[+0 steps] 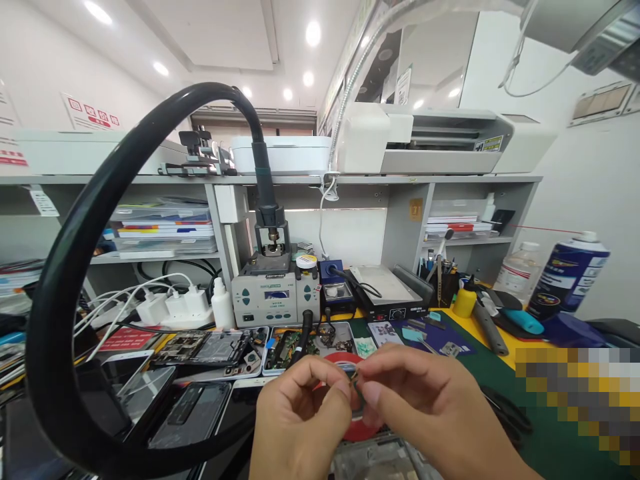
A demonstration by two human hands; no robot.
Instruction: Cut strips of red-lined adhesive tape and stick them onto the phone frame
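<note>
My left hand (303,417) and my right hand (423,403) meet at the front middle, fingertips close together. Both are closed in a pinch on something small and thin between them, too small and too covered by the fingers to name. Right behind and below the fingers is a red ring-shaped object (364,431), partly hidden by both hands. Beneath them lies an opened metal-framed device (375,460), cut off by the lower edge of the view. A thick black hose (43,267) loops along the left, its low end running behind my left hand.
A hot-air rework station (273,300) stands at the back, beside a tray of circuit boards (287,347). Several phones and parts, including a dark phone (193,417), crowd the left. Scissors (507,410) lie on the green mat (555,427); a spray can (565,277) stands far right.
</note>
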